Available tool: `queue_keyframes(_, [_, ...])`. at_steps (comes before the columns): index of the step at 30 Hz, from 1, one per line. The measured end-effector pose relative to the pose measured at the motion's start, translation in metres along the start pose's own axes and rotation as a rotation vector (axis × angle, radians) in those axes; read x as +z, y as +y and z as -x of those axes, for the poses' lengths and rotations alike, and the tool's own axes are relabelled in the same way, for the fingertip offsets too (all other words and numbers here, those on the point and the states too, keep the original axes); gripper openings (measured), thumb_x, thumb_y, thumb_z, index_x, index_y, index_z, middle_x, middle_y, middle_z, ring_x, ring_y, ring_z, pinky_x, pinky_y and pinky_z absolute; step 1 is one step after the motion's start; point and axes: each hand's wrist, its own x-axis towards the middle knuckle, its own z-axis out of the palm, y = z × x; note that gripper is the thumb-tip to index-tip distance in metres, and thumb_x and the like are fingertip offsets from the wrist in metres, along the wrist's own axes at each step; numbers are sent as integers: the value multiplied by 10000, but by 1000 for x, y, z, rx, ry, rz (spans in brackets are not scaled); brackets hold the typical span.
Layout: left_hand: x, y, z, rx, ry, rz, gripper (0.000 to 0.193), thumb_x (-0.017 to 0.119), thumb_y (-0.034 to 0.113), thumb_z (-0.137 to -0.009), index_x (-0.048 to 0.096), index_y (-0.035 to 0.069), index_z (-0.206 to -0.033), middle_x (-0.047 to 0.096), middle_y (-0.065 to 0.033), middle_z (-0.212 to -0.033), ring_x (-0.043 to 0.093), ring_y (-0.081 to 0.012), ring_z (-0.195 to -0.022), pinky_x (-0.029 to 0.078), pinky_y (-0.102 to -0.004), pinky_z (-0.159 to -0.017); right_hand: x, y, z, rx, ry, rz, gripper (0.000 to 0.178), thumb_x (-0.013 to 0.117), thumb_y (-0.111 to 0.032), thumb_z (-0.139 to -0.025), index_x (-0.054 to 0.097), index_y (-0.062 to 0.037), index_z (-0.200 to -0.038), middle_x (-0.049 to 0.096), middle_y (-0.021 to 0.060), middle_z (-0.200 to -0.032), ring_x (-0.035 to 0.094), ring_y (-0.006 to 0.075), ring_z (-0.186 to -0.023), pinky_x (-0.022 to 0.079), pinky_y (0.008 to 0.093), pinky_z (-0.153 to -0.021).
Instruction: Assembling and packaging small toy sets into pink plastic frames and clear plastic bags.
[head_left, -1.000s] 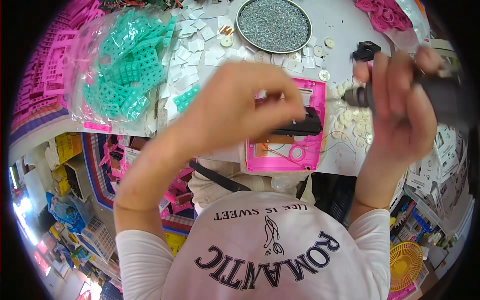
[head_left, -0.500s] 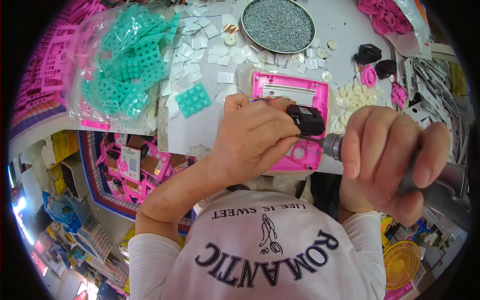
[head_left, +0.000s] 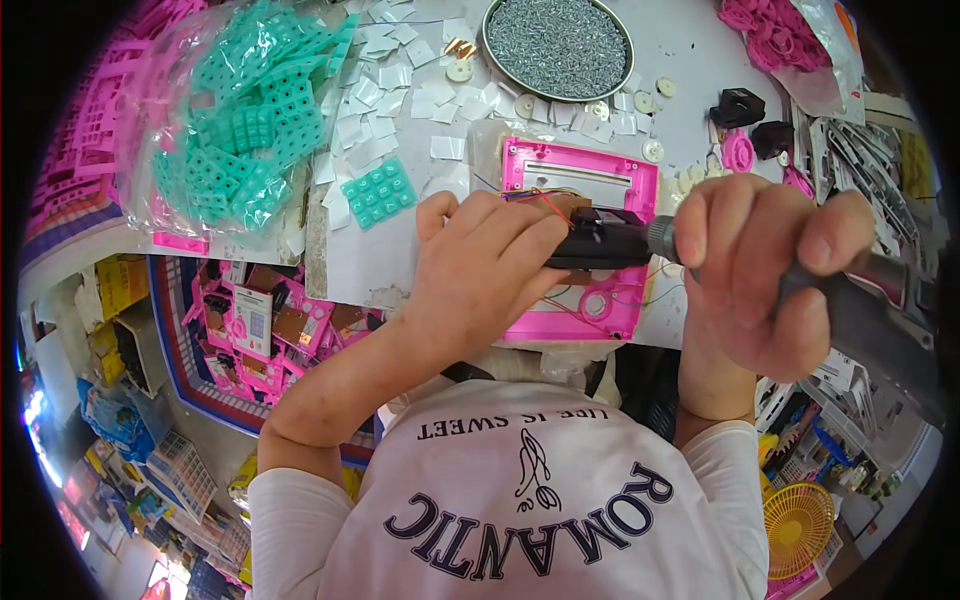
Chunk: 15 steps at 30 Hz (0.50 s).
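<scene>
A pink plastic casing point(head_left: 560, 325) lies on the table in front of me, with thin coloured wires running across it. Over its middle, my left hand point(head_left: 488, 255) grips a black plastic box-like part point(head_left: 612, 243) by its left end. My right hand point(head_left: 765, 270) is wrapped around a dark grey power screwdriver point(head_left: 865, 325). The tool's knurled collar point(head_left: 662, 238) is up against the right end of the black part, and its bit is hidden. Left of the casing sits a turquoise rubber keypad point(head_left: 378, 193).
A round metal dish of small screws point(head_left: 557, 48) stands at the back. White square pieces point(head_left: 385, 105) are scattered beside it. A clear bag of turquoise keypads point(head_left: 250, 125) lies left. Small black parts point(head_left: 738, 107) are at right. Below the table's left edge is a bin of pink assemblies point(head_left: 265, 335).
The black part has turned in my left hand, now lying lengthwise with its right end at the screwdriver. The collar has come closer, and the bit, visible before, is now hidden.
</scene>
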Motion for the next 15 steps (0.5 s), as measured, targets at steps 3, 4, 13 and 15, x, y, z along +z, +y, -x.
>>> queue_keyframes(3, [4, -5, 0, 2, -11, 46, 522, 873, 260, -695, 644, 164, -1154, 664, 9, -997, 584, -205, -920, 316, -412, -838, 3, 11, -2, -8, -12, 33, 255, 649, -291, -991, 501, -167, -1157, 528, -52, -691, 475, 114, -620, 478, 319, -716])
queue_keyframes(4, [4, -5, 1, -8, -9, 65, 523, 872, 263, -696, 643, 166, -1156, 662, 9, -994, 581, -205, -917, 313, -414, -839, 5, 14, -2, -9, -11, 41, 259, 655, -294, -990, 501, -165, -1154, 528, -49, -691, 475, 115, -620, 478, 321, -713])
queue_keyframes(13, [6, -5, -2, 2, 8, 88, 521, 864, 255, -704, 643, 181, -1170, 647, 22, -992, 557, -206, -879, 299, -420, -825, 21, 21, 3, 35, 80, 88, 306, 728, -305, -958, 483, -155, -1062, 513, -30, -632, 474, 131, -541, 477, 333, -611])
queue_keyframes(15, [7, -4, -1, -1, 17, 78, 498, 849, 284, -709, 646, 183, -1152, 630, 33, -1008, 564, -191, -924, 317, -435, -867, 21, 22, 1, 17, 53, 110, 320, 740, -303, -950, 475, -144, -1029, 504, -20, -618, 471, 137, -524, 481, 336, -590])
